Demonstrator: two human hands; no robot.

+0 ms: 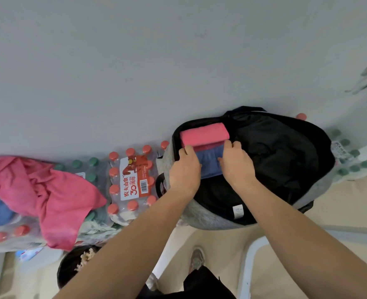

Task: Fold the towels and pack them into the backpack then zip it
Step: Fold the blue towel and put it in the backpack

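Pale grey wall (135,61) up top, and below it the grey, felt-like backpack (210,219) lies wide open, its slick black lining (275,152) rumpled. A pink folded towel (204,133), soft and brick-shaped, sits inside against the far rim. Just in front of it is the blue folded towel (209,160), and both hands are on it: the left hand (184,171) grips its left end, the right hand (238,167) its right end. Over to the left, a crumpled pink towel (38,186) drapes across shrink-wrapped bottle packs (133,180).

A plain pale-grey wall (135,50) is recorded across the upper half. Beige floor (350,199) is noted below, with a white tubular frame (245,268) standing on it.
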